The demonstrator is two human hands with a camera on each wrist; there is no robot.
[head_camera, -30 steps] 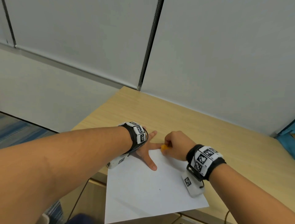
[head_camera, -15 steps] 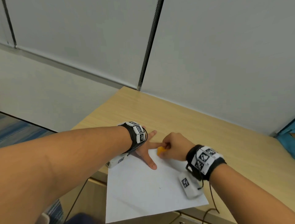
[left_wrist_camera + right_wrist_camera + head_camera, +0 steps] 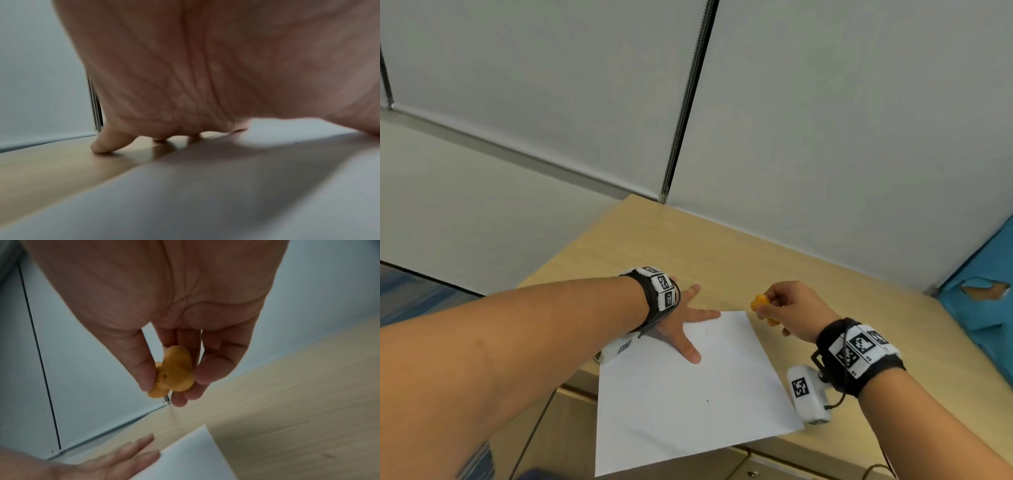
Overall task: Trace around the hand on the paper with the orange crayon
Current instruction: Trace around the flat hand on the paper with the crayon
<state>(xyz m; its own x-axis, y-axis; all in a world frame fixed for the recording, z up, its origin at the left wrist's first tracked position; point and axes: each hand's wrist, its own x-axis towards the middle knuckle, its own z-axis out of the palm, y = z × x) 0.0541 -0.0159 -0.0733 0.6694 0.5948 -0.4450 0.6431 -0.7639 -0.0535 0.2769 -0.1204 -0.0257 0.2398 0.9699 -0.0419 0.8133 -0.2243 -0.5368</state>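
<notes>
My left hand (image 3: 685, 322) lies flat with fingers spread on the far left corner of the white paper (image 3: 688, 404), thumb pointing toward me; its fingertips (image 3: 102, 144) reach past the sheet onto the wood. My right hand (image 3: 787, 311) hovers above the desk just right of the paper's far corner and pinches the chunky orange crayon (image 3: 760, 303) between thumb and fingers. The right wrist view shows the orange crayon (image 3: 174, 371) in that pinch, lifted off the paper (image 3: 195, 456), with the left hand (image 3: 115, 462) below. A faint curved mark shows on the sheet near the left index finger.
The light wooden desk (image 3: 774, 260) backs onto grey partition panels (image 3: 825, 137). A blue object (image 3: 983, 308) lies at the desk's right edge. The paper overhangs the desk's near edge above drawer fronts (image 3: 571, 428).
My right hand has lifted the crayon away from the left index finger and moved right, off the paper. The left hand has stayed flat in place.
</notes>
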